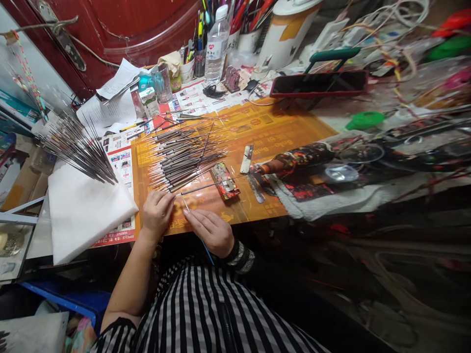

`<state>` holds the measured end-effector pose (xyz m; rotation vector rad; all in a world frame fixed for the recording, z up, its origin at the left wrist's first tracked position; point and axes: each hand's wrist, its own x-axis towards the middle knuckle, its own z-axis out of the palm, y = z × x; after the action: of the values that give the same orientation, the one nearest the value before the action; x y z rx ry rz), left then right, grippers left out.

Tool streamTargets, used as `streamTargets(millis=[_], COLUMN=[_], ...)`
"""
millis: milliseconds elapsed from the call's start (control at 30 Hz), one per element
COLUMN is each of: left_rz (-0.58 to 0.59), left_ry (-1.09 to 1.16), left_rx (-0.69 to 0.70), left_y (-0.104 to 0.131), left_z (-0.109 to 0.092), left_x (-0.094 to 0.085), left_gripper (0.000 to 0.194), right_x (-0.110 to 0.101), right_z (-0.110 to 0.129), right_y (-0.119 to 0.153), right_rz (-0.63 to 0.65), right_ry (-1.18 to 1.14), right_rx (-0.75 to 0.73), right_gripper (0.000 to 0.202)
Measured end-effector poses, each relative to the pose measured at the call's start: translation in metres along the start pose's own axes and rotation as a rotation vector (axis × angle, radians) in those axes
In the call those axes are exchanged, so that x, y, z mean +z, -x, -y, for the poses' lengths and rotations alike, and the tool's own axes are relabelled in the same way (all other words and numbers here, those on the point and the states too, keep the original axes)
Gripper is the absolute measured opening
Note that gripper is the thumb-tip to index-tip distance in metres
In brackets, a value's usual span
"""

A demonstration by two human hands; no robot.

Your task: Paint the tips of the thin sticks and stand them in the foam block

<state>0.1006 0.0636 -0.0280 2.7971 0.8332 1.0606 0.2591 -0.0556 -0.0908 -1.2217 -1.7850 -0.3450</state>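
My left hand [159, 212] is closed at the table's front edge, its fingertips pinching the near end of a thin dark stick [200, 188]. That stick points right, across a small paint-speckled block [225, 181]. Between the fingers of my right hand [213, 232] is a slim blue-handled brush [208, 253], its pale tip slanting up toward my left fingers. Just beyond both hands lies a wide row of thin dark sticks [176, 159] with whitish ends, one stick lying crosswise on top.
A white foam block [88, 206] bristling with dark thin rods [83, 152] is at left. Behind stand a water bottle [216, 49], a glass [162, 86] and a propped phone [320, 84]. Rightward lie a paint-stained tool handle [301, 158], a white cloth [312, 203] and a green lid [365, 120].
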Motion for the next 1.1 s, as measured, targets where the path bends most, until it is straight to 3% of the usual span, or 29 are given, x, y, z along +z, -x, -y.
streamTargets(millis=[700, 867, 1000, 1100], left_rz=[-0.045, -0.074, -0.178, -0.252], left_ry=[-0.093, -0.166, -0.182, -0.205], left_rx=[0.057, -0.039, -0.172, -0.347], left_y=[0.000, 0.003, 0.012, 0.018], left_z=[-0.005, 0.004, 0.029, 0.052], left_x=[-0.002, -0.032, -0.068, -0.087], left_gripper=[0.014, 0.015, 0.015, 0.013], right_x=[-0.006, -0.009, -0.010, -0.010], right_z=[-0.005, -0.007, -0.006, -0.006], right_y=[0.007, 0.008, 0.007, 0.006], right_rz=[-0.028, -0.027, -0.046, -0.052], right_ry=[-0.130, -0.122, -0.118, -0.119], right_rx=[-0.060, -0.127, -0.153, -0.164], right_gripper=[0.063, 0.065, 0.068, 0.068])
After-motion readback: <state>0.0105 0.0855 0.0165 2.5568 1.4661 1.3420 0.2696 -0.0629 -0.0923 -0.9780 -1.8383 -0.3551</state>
